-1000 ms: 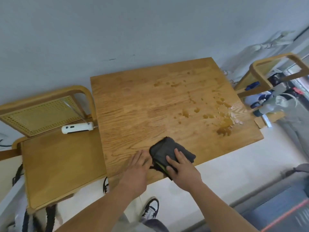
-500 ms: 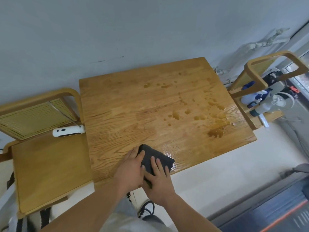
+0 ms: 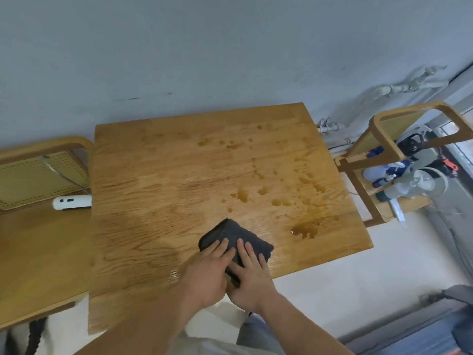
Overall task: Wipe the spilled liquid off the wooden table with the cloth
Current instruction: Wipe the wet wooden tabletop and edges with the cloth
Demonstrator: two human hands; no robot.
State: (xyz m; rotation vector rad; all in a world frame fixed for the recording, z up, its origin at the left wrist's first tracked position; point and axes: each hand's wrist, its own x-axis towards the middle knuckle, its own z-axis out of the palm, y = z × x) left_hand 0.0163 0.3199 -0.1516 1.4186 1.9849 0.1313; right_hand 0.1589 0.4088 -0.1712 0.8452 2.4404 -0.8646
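Left hand [image 3: 208, 274] and right hand [image 3: 249, 272]: flat, fingers spread, pressing folded dark grey cloth [image 3: 234, 237] on oak-grained wooden table [image 3: 153, 190]. Risk: amber puddle [image 3: 305, 229], near right, pushed over edge.

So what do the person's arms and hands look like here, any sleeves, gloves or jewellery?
Both forearms are bare up to the frame edge, with no sleeve in view. The left hand and right hand wear no gloves, and no rings, watch or wristband show. Nothing is strapped or cabled to either arm.
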